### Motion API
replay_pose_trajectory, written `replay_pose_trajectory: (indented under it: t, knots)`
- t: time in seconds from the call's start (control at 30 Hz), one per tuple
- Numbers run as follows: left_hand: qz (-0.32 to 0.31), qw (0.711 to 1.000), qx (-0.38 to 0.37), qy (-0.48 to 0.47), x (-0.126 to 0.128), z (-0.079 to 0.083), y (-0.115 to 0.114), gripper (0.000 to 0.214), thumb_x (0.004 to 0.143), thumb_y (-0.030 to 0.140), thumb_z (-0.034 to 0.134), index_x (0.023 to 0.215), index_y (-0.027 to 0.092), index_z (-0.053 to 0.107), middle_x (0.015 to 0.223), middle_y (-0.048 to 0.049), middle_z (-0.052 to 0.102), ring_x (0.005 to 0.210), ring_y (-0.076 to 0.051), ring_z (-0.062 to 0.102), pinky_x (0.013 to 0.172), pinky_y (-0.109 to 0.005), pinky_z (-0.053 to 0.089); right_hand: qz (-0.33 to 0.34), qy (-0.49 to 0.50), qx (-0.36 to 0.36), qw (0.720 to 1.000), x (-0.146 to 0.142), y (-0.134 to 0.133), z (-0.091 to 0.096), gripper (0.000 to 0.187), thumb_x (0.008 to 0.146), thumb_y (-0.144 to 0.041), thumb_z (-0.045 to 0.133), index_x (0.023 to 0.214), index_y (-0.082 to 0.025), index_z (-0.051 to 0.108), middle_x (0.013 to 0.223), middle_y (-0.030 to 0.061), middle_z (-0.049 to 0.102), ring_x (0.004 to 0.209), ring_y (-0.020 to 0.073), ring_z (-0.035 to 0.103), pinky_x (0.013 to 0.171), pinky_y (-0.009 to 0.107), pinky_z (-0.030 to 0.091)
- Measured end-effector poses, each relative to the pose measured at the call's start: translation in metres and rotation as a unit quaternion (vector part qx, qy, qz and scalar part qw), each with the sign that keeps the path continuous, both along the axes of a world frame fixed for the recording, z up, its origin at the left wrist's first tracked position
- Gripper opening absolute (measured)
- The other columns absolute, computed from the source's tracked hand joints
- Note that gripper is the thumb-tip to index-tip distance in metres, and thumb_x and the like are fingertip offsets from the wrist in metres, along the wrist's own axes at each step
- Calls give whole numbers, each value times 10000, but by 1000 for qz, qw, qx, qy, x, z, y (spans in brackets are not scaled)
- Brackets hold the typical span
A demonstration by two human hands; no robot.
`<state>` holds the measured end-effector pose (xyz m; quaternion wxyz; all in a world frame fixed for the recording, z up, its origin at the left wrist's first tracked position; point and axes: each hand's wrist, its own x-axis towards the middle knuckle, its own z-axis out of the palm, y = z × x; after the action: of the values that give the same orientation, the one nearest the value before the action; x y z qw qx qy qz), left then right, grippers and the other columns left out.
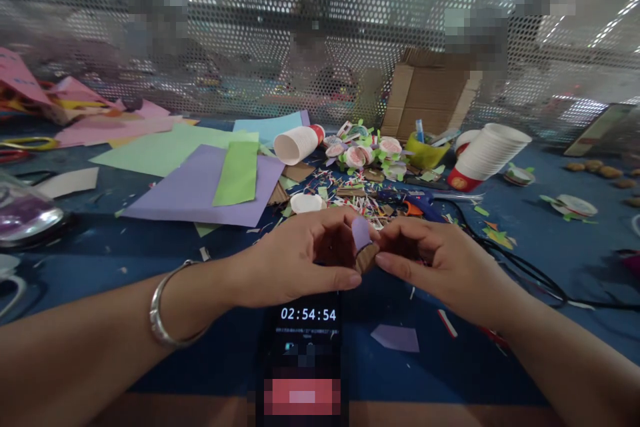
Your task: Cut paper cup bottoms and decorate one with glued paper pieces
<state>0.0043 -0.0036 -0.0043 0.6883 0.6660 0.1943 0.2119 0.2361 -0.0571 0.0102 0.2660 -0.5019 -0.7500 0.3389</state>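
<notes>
In the head view, a small brown cardboard piece point(367, 258) with a rounded purple paper tab point(361, 233) standing up from it is between my hands. My left hand point(295, 253) pinches it from the left, thumb at its lower edge. From the other side, my right hand point(430, 253) is closed, its thumb and fingertips at the piece's right edge. A purple paper scrap point(396, 338) lies on the table below my right hand. Under my left hand lies a phone point(305, 340) displaying a timer.
Purple paper point(175, 193), a green strip point(237, 173) and other sheets lie left. Beyond my hands are paper scraps point(345, 187), a tipped paper cup point(295, 145), decorated discs point(357, 153) and a blue glue gun point(425, 203). Stacked cups point(493, 150) lean at right; a black cable point(525, 263) runs there.
</notes>
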Motion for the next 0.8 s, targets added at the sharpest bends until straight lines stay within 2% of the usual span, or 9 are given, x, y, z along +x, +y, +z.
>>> replay_pose_trajectory:
  t: [0.13, 0.27, 0.37, 0.47, 0.53, 0.6, 0.63, 0.7, 0.8]
  knots:
    - [-11, 1000, -25, 5, 2, 0, -3, 313, 862, 163, 766, 1138, 198, 623, 870, 28, 588, 823, -116, 555, 791, -279, 472, 6, -13, -12, 1000, -2, -1, -1, 153, 985, -328, 603, 922, -215, 686, 922, 12, 729, 871, 173, 653, 734, 276, 470]
    - [14, 999, -39, -1, 1, 1, 0, 342, 832, 191, 808, 1115, 199, 616, 845, 34, 602, 805, -113, 566, 773, -272, 469, -21, 0, -5, 1000, 1, 1, -1, 211, 983, -415, 614, 976, -226, 708, 877, 6, 734, 752, 151, 641, 645, 258, 476]
    - [62, 997, -33, 13, -2, 0, 5, 407, 780, 219, 857, 1117, 195, 630, 864, 20, 630, 815, -126, 599, 768, -277, 478, -76, -26, 48, 996, 14, 7, 2, 194, 959, -418, 646, 980, -239, 719, 866, 12, 743, 729, 156, 645, 650, 273, 486]
    - [85, 996, -34, 3, -4, 0, 8, 409, 770, 215, 857, 1114, 196, 636, 939, -8, 671, 858, -144, 633, 802, -296, 498, -157, -24, 95, 983, 34, 15, 5, 189, 912, -427, 695, 953, -246, 726, 837, 18, 731, 686, 157, 629, 641, 292, 478]
    - [101, 994, -30, -4, -4, 0, 10, 402, 759, 206, 860, 1097, 197, 641, 988, -21, 688, 884, -147, 643, 828, -304, 505, -218, 15, 91, 972, 49, 21, 7, 209, 879, -444, 726, 909, -238, 732, 780, 23, 694, 635, 151, 582, 626, 307, 471]
    - [119, 993, -22, 2, -5, 1, 11, 410, 748, 217, 871, 1089, 196, 644, 983, -21, 697, 887, -150, 647, 840, -312, 511, -264, 106, 77, 956, 61, 27, 8, 226, 843, -455, 764, 867, -233, 726, 813, 36, 671, 670, 153, 578, 646, 315, 477]
    - [124, 992, -19, 6, -6, 1, 11, 420, 747, 230, 876, 1095, 198, 643, 970, -19, 700, 883, -153, 650, 839, -315, 513, -273, 155, 64, 947, 66, 31, 7, 234, 827, -458, 770, 847, -232, 714, 827, 42, 659, 680, 155, 578, 640, 318, 481]
    - [134, 991, -14, 11, -7, 2, 12, 454, 746, 255, 884, 1128, 204, 645, 958, -13, 703, 885, -154, 651, 834, -314, 517, -283, 178, 60, 940, 75, 36, 5, 259, 835, -483, 743, 831, -232, 680, 845, 54, 649, 696, 161, 584, 627, 318, 487]
    - [152, 988, -3, 11, -7, 3, 13, 471, 745, 258, 888, 1155, 202, 665, 957, -1, 693, 872, -137, 637, 833, -298, 519, -289, 108, 56, 949, 86, 43, -2, 333, 880, -556, 663, 850, -225, 674, 834, 76, 669, 696, 185, 600, 622, 344, 495]
